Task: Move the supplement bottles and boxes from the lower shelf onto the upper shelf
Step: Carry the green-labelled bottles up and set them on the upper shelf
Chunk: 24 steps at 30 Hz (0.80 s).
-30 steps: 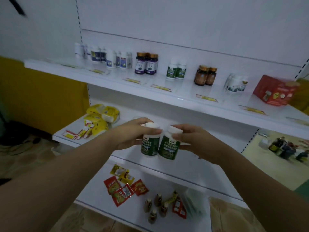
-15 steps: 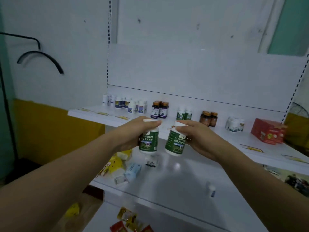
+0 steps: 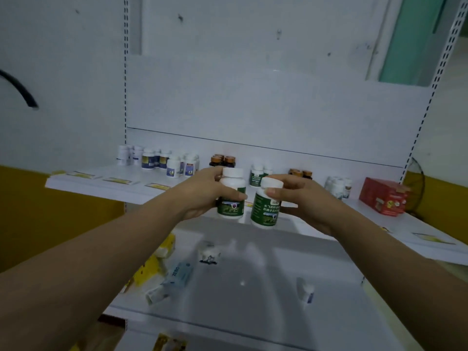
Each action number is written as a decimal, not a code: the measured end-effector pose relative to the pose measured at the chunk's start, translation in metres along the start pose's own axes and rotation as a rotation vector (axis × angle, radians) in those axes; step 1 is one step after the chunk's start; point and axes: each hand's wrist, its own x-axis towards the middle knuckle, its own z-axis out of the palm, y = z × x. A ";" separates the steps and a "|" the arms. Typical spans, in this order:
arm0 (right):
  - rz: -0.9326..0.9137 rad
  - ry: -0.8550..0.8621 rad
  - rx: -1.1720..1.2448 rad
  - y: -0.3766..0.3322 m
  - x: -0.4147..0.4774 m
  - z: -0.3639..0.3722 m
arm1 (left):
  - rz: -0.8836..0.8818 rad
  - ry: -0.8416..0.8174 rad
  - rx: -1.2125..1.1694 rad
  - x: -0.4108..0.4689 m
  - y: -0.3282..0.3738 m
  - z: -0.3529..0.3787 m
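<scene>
**Held items.** The left hand (image 3: pixel 201 196) grips a white-capped, green-labelled left bottle (image 3: pixel 231 201). Its fingers are curled round the back of the body and the thumb lies across the label. The right hand (image 3: pixel 302 203) grips a matching right bottle (image 3: pixel 266 211), thumb pressed just under the cap and fingers wrapped behind. Both hands are closed firmly on their loads; neither has a free finger.

**Position.** Both bottles are upright, side by side and narrowly apart. They are in the air in front of the upper shelf (image 3: pixel 106 191), level with its front edge and not resting on it. The left bottle sits slightly higher.

**Reason for the hold, as judged.** With one bottle per hand, two can be moved in a single reach. Keeping them upright means each can go down on its base without being turned. A group of like green-labelled bottles (image 3: pixel 257 174) stands straight behind them on the upper shelf, between two sets of amber bottles (image 3: pixel 222 160). That is the probable destination.

**Outstanding.** The lower shelf (image 3: pixel 253 287) carries yellow packs (image 3: pixel 152 269), a pale blue box (image 3: pixel 179 273) and a small white bottle (image 3: pixel 305 291) lying on its side. The task appears partly done.

**Risk.** The gap among the standing bottles is tight, so a careless placement could topple the neighbours.
</scene>
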 end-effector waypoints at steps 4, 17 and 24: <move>-0.020 0.073 -0.041 0.008 0.048 -0.031 | 0.038 0.058 0.063 0.064 -0.005 0.005; 0.151 0.147 -0.161 0.095 0.221 -0.104 | 0.013 0.124 0.485 0.270 -0.065 0.014; 0.170 0.258 -0.297 0.114 0.268 -0.104 | 0.039 0.129 0.568 0.315 -0.098 0.007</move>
